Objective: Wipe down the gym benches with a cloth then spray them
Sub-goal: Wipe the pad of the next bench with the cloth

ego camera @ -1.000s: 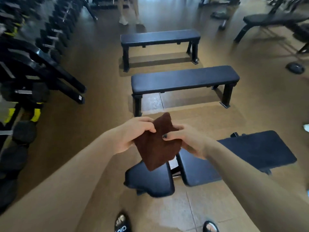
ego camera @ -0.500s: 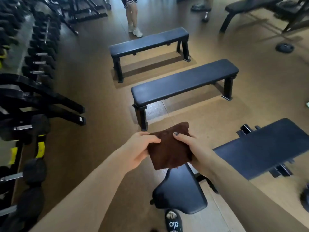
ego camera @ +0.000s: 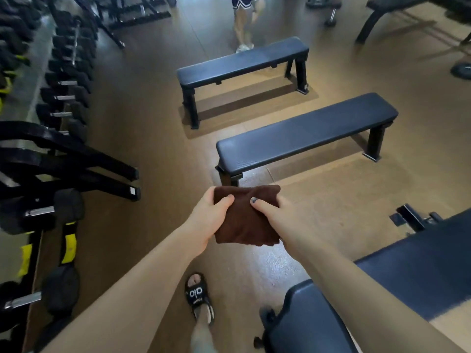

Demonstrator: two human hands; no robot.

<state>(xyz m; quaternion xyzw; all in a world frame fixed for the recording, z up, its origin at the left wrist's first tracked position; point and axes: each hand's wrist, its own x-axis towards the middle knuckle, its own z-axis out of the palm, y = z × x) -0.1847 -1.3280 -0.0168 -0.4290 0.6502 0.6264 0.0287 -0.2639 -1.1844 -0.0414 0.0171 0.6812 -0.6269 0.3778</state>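
Cloth held in both hands above the gym floor

Hands met in mid-air over the brown floor (ego camera: 142, 138). The left hand (ego camera: 207, 220) had its grip clenched on the left edge of a dark brown folded terry cloth (ego camera: 243, 220), thumb curled over the top face. The right hand (ego camera: 283, 220) grasped the cloth's right edge the same way, its thumb with a dark painted nail lying across the fabric. The cloth hung between them, touching no bench.

Just beyond the cloth stood a long flat black padded bench (ego camera: 305, 133) on black metal legs, its near end closest to the hands. A second flat black padded bench (ego camera: 242, 63) stood farther off, well apart from the first. At lower right lay a black adjustable bench with a separate seat pad (ego camera: 420, 271), beside the right forearm.

Down the left side ran a rack of black dumbbells (ego camera: 66, 82). One foot in a black slide sandal (ego camera: 197, 296) showed below the arms. Another person's bare legs (ego camera: 244, 24) stood past the far bench.
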